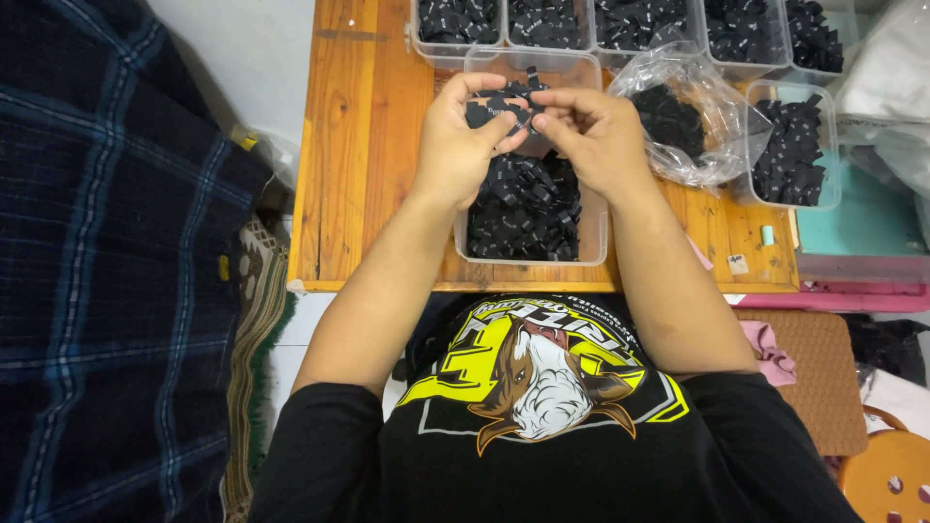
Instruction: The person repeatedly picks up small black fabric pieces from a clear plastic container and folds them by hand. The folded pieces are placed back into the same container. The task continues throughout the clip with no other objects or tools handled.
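I see both hands pinching one black fabric label (504,102): left hand (463,136) and right hand (593,136) grip it above the clear tub (591,247), so it clears the pile on the worktop (358,145).

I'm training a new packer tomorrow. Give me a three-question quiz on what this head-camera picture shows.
1. True or false: both the left hand and the right hand are pinching the same small black label.
2. What lies directly under the hands?
A. a clear plastic bag
B. a clear tub of black labels
C. a bare stretch of table
3. Fill in: the crinkled clear bag of black pieces lies on the person's ___ side of the hands.

Key:
1. True.
2. B, the clear tub on the wooden table.
3. Right.
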